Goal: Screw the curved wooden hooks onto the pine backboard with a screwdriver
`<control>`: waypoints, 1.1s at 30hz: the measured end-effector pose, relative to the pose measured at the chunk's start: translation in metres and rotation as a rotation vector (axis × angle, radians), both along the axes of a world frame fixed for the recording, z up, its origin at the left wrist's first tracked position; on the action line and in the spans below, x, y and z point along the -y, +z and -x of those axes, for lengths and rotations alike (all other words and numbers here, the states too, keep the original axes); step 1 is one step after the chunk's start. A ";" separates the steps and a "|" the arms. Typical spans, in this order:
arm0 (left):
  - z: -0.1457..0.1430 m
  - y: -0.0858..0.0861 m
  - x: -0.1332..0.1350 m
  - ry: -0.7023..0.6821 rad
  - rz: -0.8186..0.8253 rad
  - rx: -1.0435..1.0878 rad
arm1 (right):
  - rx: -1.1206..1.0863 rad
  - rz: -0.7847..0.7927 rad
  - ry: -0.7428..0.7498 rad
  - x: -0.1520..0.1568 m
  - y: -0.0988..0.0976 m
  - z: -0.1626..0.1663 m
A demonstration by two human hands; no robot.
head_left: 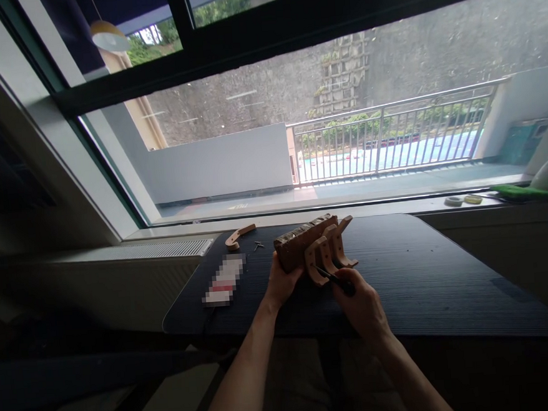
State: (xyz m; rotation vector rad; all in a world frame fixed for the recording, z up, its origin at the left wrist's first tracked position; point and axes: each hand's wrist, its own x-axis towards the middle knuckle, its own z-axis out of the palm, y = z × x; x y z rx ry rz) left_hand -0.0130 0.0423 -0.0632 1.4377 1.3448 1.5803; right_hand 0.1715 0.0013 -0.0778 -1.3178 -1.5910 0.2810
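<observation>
My left hand [281,279] grips the near end of a brown wooden coat-rack board [304,241], holding it tilted above the dark mat [424,270]. Three light wooden hooks [327,255] stick out from the board's front. My right hand [360,303] is closed round a thin dark screwdriver [333,278] whose tip points at the nearest hook. A loose wooden hook [239,235] lies on the mat to the left, with small screws [258,245] beside it.
A blurred-out flat item [223,281] lies on the mat's left part. The mat sits on a table under a wide window. On the sill [396,208] at the right are tape rolls [462,200] and a green object [519,191].
</observation>
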 end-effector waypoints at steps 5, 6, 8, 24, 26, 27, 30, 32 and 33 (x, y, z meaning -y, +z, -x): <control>0.000 0.002 0.001 -0.001 -0.003 0.023 | 0.006 -0.039 0.017 0.001 0.000 -0.001; 0.000 0.001 0.001 0.000 -0.003 0.021 | 0.005 -0.047 0.022 0.000 0.000 -0.001; 0.000 0.000 0.000 0.005 -0.005 0.013 | -0.002 -0.056 0.022 0.000 -0.001 -0.001; 0.001 -0.001 -0.001 0.021 -0.017 -0.017 | -0.039 -0.172 0.117 -0.008 -0.003 0.000; 0.001 -0.001 -0.001 0.014 -0.018 -0.007 | -0.053 -0.193 0.113 -0.007 -0.004 0.000; 0.001 -0.002 -0.001 0.010 -0.018 -0.004 | -0.060 -0.200 0.113 -0.007 -0.004 0.000; 0.001 -0.004 -0.003 0.006 -0.022 -0.006 | -0.077 -0.196 0.115 -0.006 -0.004 -0.001; 0.002 -0.006 -0.004 0.010 -0.029 -0.012 | -0.086 -0.175 0.106 -0.005 -0.005 -0.001; 0.002 -0.007 -0.005 0.011 -0.031 -0.017 | -0.091 -0.161 0.098 -0.005 -0.006 -0.001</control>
